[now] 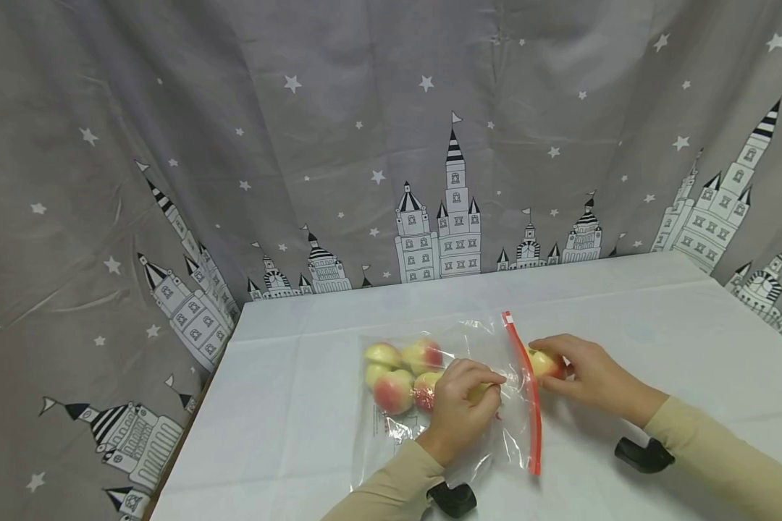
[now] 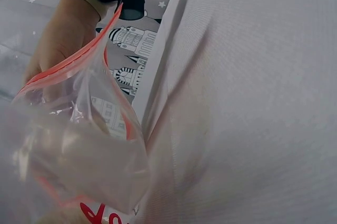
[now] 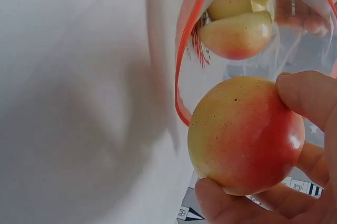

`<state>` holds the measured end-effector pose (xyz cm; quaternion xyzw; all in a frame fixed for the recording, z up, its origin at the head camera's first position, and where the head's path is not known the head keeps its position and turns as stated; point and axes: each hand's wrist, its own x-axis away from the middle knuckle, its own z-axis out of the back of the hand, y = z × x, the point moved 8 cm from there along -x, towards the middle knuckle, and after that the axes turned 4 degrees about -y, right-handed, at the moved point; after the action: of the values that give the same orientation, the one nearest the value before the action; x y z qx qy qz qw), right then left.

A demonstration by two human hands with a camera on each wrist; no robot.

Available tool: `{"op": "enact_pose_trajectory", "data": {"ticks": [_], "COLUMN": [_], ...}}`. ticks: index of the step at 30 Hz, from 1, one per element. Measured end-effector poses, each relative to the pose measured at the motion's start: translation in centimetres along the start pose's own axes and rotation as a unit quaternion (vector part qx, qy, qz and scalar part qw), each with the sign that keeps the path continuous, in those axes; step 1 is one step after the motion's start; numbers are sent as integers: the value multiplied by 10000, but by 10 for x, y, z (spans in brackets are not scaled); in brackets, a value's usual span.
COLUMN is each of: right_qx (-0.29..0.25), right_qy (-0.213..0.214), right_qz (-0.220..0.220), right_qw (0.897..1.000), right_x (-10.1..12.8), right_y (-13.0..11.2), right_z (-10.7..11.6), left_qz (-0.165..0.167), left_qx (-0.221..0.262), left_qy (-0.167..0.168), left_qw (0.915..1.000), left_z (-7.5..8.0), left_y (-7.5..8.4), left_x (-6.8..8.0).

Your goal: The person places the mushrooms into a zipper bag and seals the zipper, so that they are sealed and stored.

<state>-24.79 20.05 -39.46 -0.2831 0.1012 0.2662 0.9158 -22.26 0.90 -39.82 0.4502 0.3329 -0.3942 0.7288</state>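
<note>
A clear zip bag (image 1: 391,452) with a red zip edge (image 1: 531,391) lies on the white table, its mouth towards the right. Several yellow-and-red apples (image 1: 394,391) are inside, bunched at the bag's left part. My left hand (image 1: 459,409) is over the bag, fingers curled and pinching its film near the mouth. In the left wrist view the bag's mouth (image 2: 73,68) gapes. My right hand (image 1: 576,373) holds another apple (image 3: 246,135) between thumb and fingers, right at the red edge. Apples inside the bag (image 3: 237,34) show through the opening in the right wrist view.
White cloth covers the table (image 1: 267,420). Behind it hangs a grey curtain (image 1: 339,181) printed with castles and stars. A black wrist mount (image 1: 452,499) is by the left sleeve, another black mount (image 1: 644,456) by the right sleeve.
</note>
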Motion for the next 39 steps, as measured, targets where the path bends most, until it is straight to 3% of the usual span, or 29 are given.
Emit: {"op": "enact_pose_trajectory", "data": {"ticks": [9,18,26,33,39], "right_qx": [-233,-618,-262,-391,-556], "right_qy": [-244,-260,-82,-62,-31], "right_qz": [-117,83,163,-45,37], "right_qw": [9994,9977,9995,9992,9984], "right_x": [-4,-8,-10,-12,-13], "right_y": [-4,-8,-10,-8,-9], "right_z": [-16,-34,-37,-41,-46], "left_qz": [-15,-73,-183,-234,20], "left_qx": [26,46,56,16,38], "left_qy": [6,-10,18,28,-147], "left_qw": [10000,10000,9998,9997,9999], "left_z": [1,0,0,0,-2], "left_y": [1,3,4,6,2], "left_x": [-1,-1,-3,-5,-6]}}
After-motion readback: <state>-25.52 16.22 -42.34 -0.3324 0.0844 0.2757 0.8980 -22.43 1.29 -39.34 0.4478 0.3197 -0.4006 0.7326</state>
